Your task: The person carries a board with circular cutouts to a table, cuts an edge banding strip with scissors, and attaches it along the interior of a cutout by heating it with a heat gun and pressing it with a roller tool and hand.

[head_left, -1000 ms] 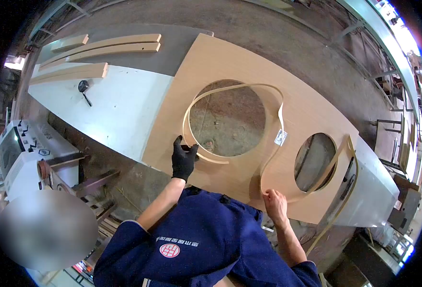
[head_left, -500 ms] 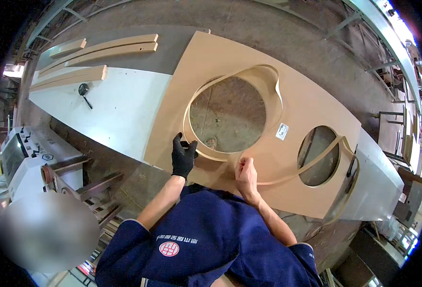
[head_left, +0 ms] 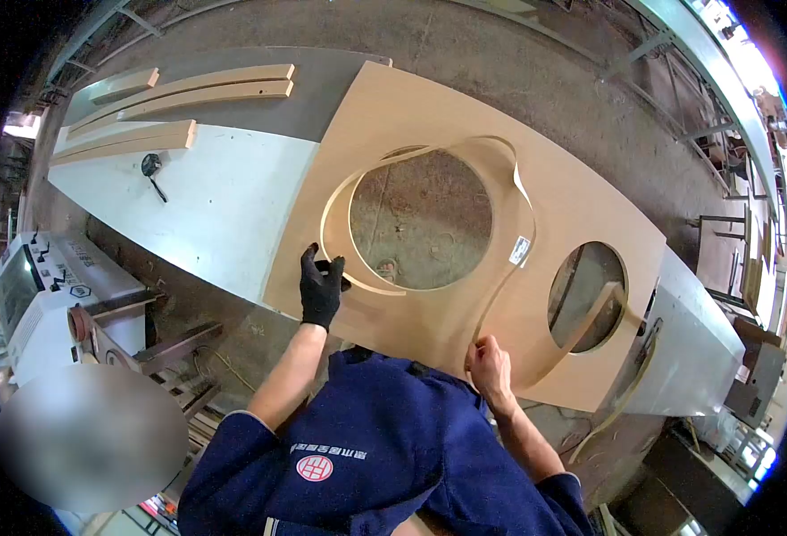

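Observation:
A long, thin tan edging strip (head_left: pixel 338 223) stands on edge in a loose loop around the large round hole of a tan board (head_left: pixel 393 98). My left hand (head_left: pixel 322 288), in a black glove, has its thumb and fingers closed on the strip at the hole's lower left. A short end of the strip runs past it along the hole's lower edge. My bare right hand (head_left: pixel 490 364) pinches the strip near the board's front edge. From there the strip trails right, over the smaller hole and off the board.
On the white and grey tabletop (head_left: pixel 224 196) to the left lie several wooden pieces (head_left: pixel 206 87) and a black tape measure (head_left: pixel 150 166). A small label (head_left: pixel 520 250) is stuck on the board. A white machine (head_left: pixel 63 295) stands at the left, metal framing (head_left: pixel 715 89) at the right.
My right hand has moved right and slightly toward me, drawing the strip along. My left hand has shifted a little left, and the loop now spreads wider past the hole's left side.

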Tool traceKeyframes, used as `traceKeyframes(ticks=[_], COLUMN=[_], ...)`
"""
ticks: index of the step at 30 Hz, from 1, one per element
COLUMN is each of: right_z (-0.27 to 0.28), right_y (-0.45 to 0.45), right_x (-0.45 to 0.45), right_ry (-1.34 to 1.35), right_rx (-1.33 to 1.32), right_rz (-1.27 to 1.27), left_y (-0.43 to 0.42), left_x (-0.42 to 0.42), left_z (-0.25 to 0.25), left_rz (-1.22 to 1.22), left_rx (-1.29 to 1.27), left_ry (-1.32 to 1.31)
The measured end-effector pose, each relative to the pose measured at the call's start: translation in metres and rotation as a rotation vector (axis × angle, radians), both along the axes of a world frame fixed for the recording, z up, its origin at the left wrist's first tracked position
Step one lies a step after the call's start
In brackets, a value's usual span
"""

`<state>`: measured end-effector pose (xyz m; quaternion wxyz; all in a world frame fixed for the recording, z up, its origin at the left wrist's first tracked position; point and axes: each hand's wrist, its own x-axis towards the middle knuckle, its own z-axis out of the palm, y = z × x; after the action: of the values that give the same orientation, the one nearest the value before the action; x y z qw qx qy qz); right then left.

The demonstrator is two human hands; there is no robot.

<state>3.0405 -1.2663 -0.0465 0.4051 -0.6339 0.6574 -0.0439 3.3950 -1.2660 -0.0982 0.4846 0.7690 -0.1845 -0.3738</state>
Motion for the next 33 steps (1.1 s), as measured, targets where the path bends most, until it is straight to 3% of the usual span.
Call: traceKeyframes(ticks=[4, 7, 8, 11, 15, 16, 22, 23, 24, 25, 26, 27, 28, 29, 30, 33], right_z=[-0.004, -0.018, -0.012, -0.032, -0.041, -0.039, -0.034, -0.046, -0.073, -0.088, -0.072, -0.035, -0.036, -0.039, -0.038, -0.033], right_y=[0.005, -0.009, -0.016, -0.016, -0.012, -0.013, -0.018, -0.016, -0.008, -0.006, -0.014, -0.027, -0.025, -0.024, -0.024, -0.021], right_x=[0.027, 0.056, 0.067, 0.093, 0.111, 0.11, 0.121, 0.121, 0.116, 0.116, 0.119, 0.121, 0.124, 0.128, 0.13, 0.137], right_ry=[-0.17, -0.247, -0.336, -0.636, -0.851, -0.875, -0.804, -0.754, -0.659, -0.584, -0.379, -0.299, -0.271, -0.245, -0.223, -0.281], right_rx=[0.182, 0.124, 0.333, 0.587, 0.665, 0.704, 0.644, 0.596, 0.461, 0.409, 0.328, 0.312, 0.245, 0.182, 0.165, 0.117], right_rz=[-0.018, -0.078, -0.26, -0.47, -0.69, -0.695, -0.629, -0.598, -0.463, -0.388, -0.242, -0.242, -0.21, -0.166, -0.231, -0.247], left_y=[0.0, 0.003, 0.002, 0.004, 0.009, 0.01, 0.02, 0.024, 0.018, 0.012, 0.021, 0.017, 0.016, 0.019, 0.009, 0.011], left_x=[-0.001, -0.004, -0.007, -0.016, -0.021, -0.021, -0.012, -0.007, -0.016, -0.018, 0.0, -0.007, -0.005, 0.002, -0.013, 0.008], left_z=[0.01, 0.0, 0.003, 0.005, 0.003, 0.002, -0.041, -0.057, -0.033, -0.025, -0.057, -0.051, -0.043, -0.05, -0.019, -0.029], left_rz=[-0.083, -0.084, -0.067, -0.051, -0.103, -0.155, -0.119, -0.147, -0.062, -0.049, -0.139, -0.004, -0.093, -0.071, -0.07, -0.223], left_rx=[0.032, 0.019, 0.013, 0.046, 0.06, 0.07, 0.047, -0.045, -0.052, -0.078, -0.079, -0.05, -0.066, -0.15, -0.076, -0.024], left_ry=[-0.011, -0.059, -0.018, -0.024, -0.069, -0.243, -0.118, -0.234, 0.073, 0.13, 0.035, 0.149, 0.046, 0.127, -0.001, -0.127])
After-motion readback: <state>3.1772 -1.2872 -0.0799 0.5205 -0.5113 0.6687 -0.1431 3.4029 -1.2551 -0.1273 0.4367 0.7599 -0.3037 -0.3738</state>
